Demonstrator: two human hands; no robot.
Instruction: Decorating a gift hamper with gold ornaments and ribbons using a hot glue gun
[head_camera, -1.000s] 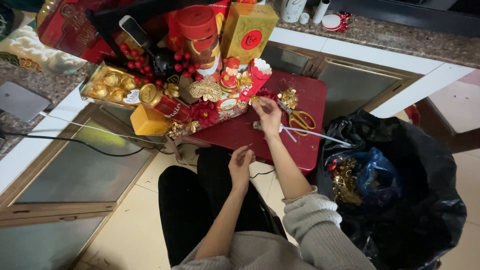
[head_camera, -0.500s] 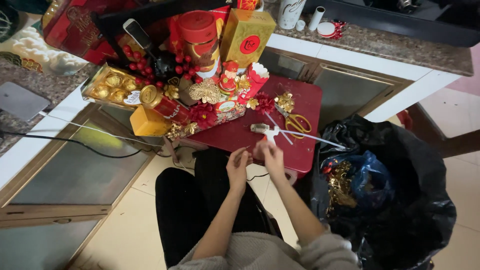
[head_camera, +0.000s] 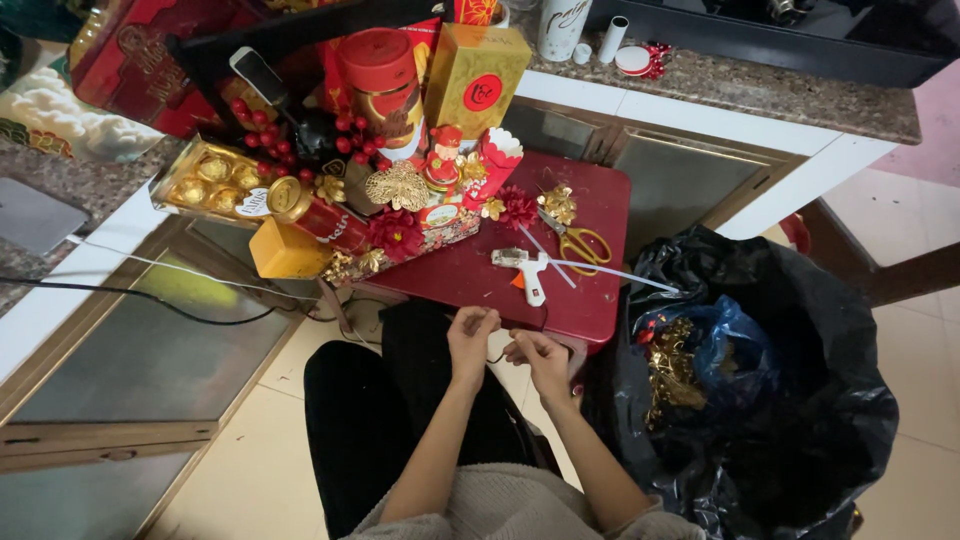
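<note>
While our left hand (head_camera: 472, 335) and right hand (head_camera: 540, 357) meet pinched over our lap, fingers curled on something too small to tell, the white glue gun (head_camera: 526, 270) lies just at twelve o'clock on the red table (head_camera: 590, 310), near for reaching. Beyond, at eleven, stand a gold box (head_camera: 475, 75) with a round red label and a red canister (head_camera: 380, 75).

Hands (head_camera: 510, 345) below glue gun (head_camera: 528, 270)

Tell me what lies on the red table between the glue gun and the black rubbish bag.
In the head view, yellow-handled scissors and a thin clear stick lie between the glue gun and the black rubbish bag, on the red table.
</note>
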